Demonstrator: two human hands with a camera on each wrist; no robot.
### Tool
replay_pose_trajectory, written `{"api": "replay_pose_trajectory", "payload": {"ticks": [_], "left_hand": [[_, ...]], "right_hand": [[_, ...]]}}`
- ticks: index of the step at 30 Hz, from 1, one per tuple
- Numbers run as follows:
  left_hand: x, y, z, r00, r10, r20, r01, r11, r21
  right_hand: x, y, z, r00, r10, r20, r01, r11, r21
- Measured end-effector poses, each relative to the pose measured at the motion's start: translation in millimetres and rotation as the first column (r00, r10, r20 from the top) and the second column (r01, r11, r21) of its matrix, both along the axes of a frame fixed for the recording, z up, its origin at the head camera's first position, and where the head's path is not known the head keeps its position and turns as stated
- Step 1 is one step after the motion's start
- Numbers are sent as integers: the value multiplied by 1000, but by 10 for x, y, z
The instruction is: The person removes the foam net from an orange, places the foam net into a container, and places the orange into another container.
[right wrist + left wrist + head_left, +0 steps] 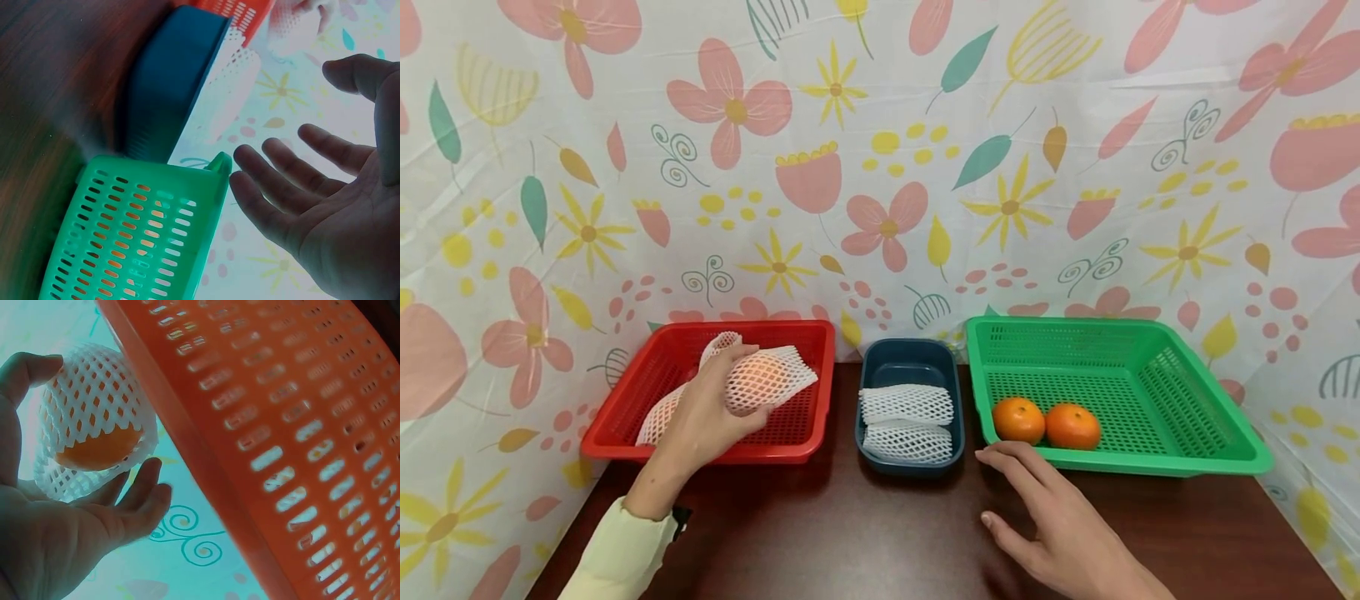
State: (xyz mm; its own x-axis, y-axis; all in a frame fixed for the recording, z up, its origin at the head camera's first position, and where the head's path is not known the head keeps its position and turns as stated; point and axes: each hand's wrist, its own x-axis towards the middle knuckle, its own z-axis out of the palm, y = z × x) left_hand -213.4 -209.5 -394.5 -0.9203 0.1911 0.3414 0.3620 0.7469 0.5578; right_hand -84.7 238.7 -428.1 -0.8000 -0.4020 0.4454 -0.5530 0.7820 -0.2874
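White foam-mesh sleeve (793,375) round orange fruit (754,379), clamped in left hand (711,408) over red plastic basket (775,454); right hand (1048,525) unladen, fingers apart; looks partway done, with similar netting (661,415) already inside, two bare orange fruits (1072,427) left in green plastic basket (1150,462), two unfilled-looking sleeves (906,404) in dark-blue tub (913,372)

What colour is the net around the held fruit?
The net is white, seen best in the head view.

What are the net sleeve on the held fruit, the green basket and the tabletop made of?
Net sleeve: likely soft plastic foam, matte white; thick-stranded diamond mesh.
Green basket: probably moulded plastic, smooth; uniform slots, one-piece rim.
Tabletop: wood or wood-look laminate, semi-gloss; dark grain, soft reflection. Can't tell which.
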Motion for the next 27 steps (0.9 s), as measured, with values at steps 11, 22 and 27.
{"api": "replay_pose_trajectory", "payload": {"ticks": [11,22,27], "left_hand": [[138,150,-5,993,-72,-99,81,992,92],[299,325,31,983,-119,-137,136,983,123],[372,402,45,979,-134,-152,152,982,112]], "right_hand": [[8,-15,-3,1000,-10,28,10,1000,-5],[10,-11,7,1000,-8,8,8,1000,-2],[6,-4,9,1000,0,7,0,1000,4]]}}
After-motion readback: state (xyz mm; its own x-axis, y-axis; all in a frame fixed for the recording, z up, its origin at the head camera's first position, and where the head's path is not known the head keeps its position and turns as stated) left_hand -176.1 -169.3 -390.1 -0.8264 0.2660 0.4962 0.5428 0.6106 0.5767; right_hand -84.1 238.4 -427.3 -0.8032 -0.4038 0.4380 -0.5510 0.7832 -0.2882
